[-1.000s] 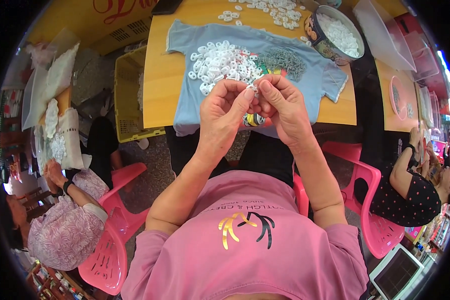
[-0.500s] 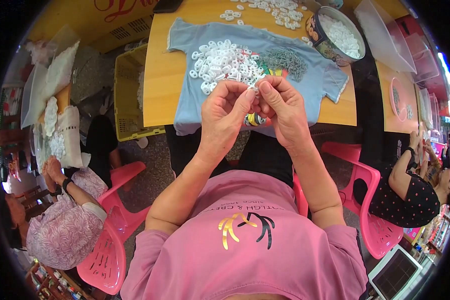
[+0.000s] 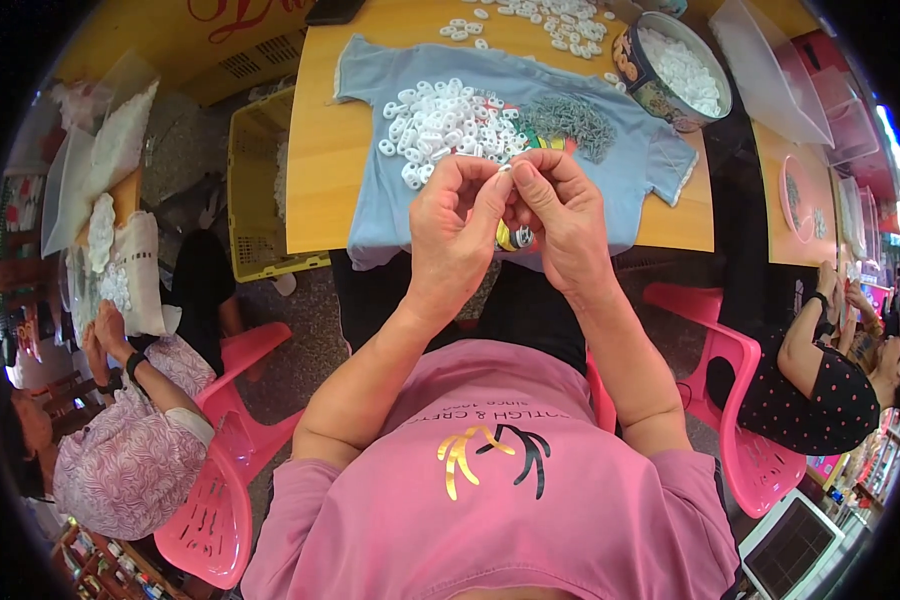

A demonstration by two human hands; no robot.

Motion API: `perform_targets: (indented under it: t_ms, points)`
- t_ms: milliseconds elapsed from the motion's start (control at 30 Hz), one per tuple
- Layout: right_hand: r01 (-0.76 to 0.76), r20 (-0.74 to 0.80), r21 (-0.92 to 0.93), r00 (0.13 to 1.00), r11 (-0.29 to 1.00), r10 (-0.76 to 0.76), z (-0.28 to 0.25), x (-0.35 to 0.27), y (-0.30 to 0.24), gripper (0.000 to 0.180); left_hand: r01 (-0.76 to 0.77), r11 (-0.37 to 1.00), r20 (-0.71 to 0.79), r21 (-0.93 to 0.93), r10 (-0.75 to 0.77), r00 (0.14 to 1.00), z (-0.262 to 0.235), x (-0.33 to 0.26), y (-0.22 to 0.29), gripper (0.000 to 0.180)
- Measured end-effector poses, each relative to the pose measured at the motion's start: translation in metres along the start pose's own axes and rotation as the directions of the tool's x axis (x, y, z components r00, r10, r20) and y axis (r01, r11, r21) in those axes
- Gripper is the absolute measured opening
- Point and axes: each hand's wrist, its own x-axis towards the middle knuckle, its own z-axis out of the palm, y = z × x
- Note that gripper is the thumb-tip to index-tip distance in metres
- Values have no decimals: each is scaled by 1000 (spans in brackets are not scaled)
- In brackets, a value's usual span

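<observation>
My left hand and my right hand meet above the near edge of the table, thumbs and forefingers pinched together. Between the fingertips is a small white plastic piece, mostly hidden. Just beyond my hands lies a heap of white oval plastic pieces with holes. To its right, a pile of small grey parts, too fine to make out singly, rests on the same light-blue T-shirt. That shirt is spread over the wooden table.
A round tin of white pieces stands at the back right, beside a clear plastic bin. More loose white pieces lie at the far edge. A yellow crate is left of the table. Co-workers sit on pink chairs at both sides.
My hands have turned and shifted slightly, still pinched together, and more of the white piece shows at the fingertips. The left co-worker's hands have moved a little.
</observation>
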Motion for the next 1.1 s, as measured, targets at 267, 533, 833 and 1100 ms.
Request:
perform_targets:
  t_ms: [267, 533, 833, 1100]
  points:
    - [39, 37, -131, 999, 991, -34, -12, 4, -12, 16, 137, 991, 59, 0, -137, 989, -13, 13, 3, 13]
    - [682, 566, -677, 722, 275, -397, -25, 9, -35, 8, 185, 982, 176, 36, -188, 966, -22, -1, 4, 14]
    - [202, 227, -660, 972, 724, -64, -17, -28, -14, 6, 141, 980, 161, 141, -163, 973, -28, -28, -6, 10]
    - [37, 91, -606, 996, 794, 23, -20, -25, 20, 9, 124, 967, 40, 221, -136, 990, -30, -32, -30, 10]
